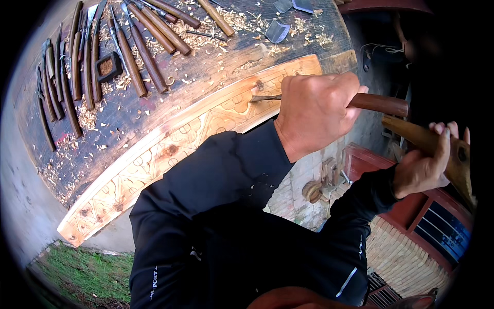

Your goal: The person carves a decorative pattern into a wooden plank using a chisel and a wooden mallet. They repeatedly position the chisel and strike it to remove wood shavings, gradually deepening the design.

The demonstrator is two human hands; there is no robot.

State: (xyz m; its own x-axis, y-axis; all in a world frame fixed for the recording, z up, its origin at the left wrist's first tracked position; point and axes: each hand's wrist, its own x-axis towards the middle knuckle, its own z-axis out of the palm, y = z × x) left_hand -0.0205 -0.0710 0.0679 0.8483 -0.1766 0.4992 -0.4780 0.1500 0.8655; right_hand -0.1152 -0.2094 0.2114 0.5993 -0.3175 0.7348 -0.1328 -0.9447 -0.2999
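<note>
My left hand (pixel 318 110) is closed around a carving chisel (pixel 381 104). Its brown wooden handle sticks out to the right of the fist, and its thin blade tip rests on a long pale board (pixel 206 123). Drawn curves and zigzags cover the board, with carved recesses near the tip. At the right, my right hand (pixel 423 169) grips a wooden mallet (pixel 411 133), a worn yellow-brown piece with a dark round spot. The mallet's near end is just below the chisel handle's butt, and a small gap seems to separate them. Part of the mallet fades into the dark rim.
Several wood-handled carving tools (pixel 139 56) lie across the workbench (pixel 206 77) beyond the board. Among them sits a small dark square block (pixel 108 67) with a hollow. Wood shavings (pixel 236 21) are scattered about. Grey-blue pieces (pixel 278 32) lie at the far edge. Grass (pixel 85 273) shows lower left.
</note>
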